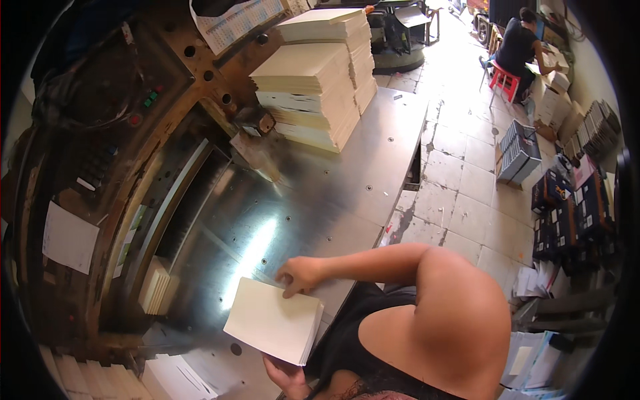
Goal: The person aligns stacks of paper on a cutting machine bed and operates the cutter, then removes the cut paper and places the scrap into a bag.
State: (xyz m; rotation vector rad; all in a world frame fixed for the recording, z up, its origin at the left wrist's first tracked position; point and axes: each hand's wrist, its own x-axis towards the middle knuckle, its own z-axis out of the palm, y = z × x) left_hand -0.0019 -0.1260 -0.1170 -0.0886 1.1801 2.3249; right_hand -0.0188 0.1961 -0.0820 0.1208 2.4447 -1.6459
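A thin stack of cream paper sheets (pixel 272 319) lies at the near edge of a shiny metal machine table (pixel 307 207). My right hand (pixel 300 275) is at its far right corner, fingers curled over the edge and the thumb on the top sheet. At the near edge of the stack, my left hand (pixel 285 375) grips from below; its fingertips are hidden under the sheets.
Tall piles of cream paper (pixel 310 80) stand at the table's far end. A small paper block (pixel 158 287) sits by the machine's slot at left. More paper stacks (pixel 170 377) are at lower left. On the right, a bundle (pixel 519 152) stands on the tiled floor, with a seated person (pixel 520 43) beyond.
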